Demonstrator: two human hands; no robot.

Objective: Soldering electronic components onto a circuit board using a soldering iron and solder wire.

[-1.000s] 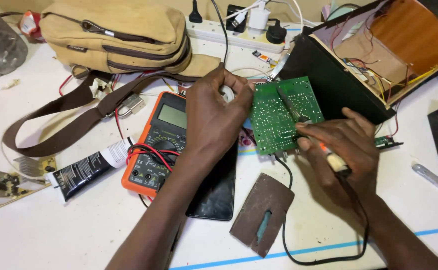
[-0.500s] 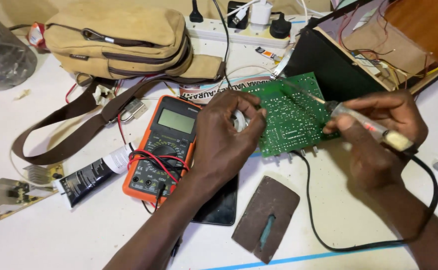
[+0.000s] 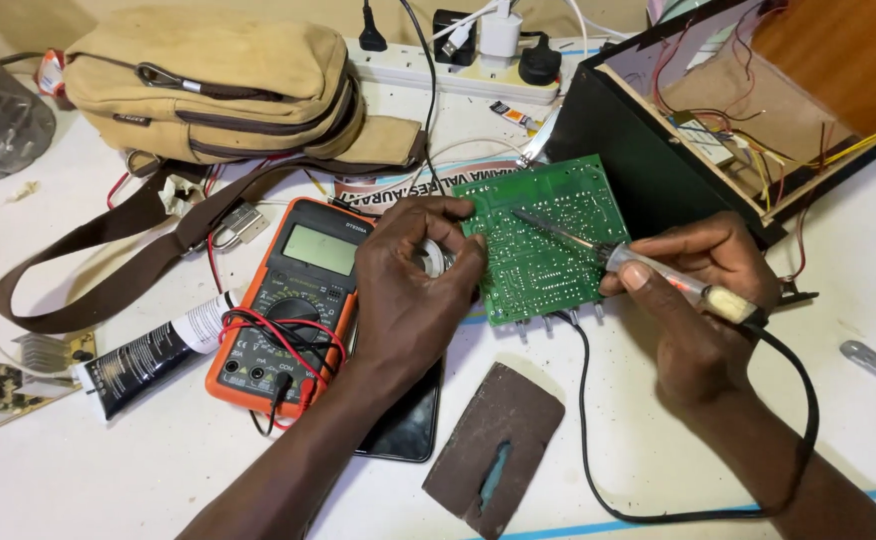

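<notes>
tan canvas sling bag sits up at 11 o'clock on the white table, orange digital multimeter just left of centre. dead centre the left hand pinches the left edge of the green rectangular circuit board. at 3 o'clock the right hand grips a soldering iron with a clear handle, tip resting on the board.

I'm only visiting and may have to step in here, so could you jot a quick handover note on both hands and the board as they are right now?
Left hand: steadies the left edge of the green circuit board, fingers curled round what looks like a small coil of solder, though I cannot be sure.
Right hand: grips the soldering iron, tip resting on the board's upper middle.
Nearby: orange multimeter at left, open black box behind.
Done: board tilted up, solder side facing the camera, iron on it.
Left: which joints are finished is too small to tell.
</notes>
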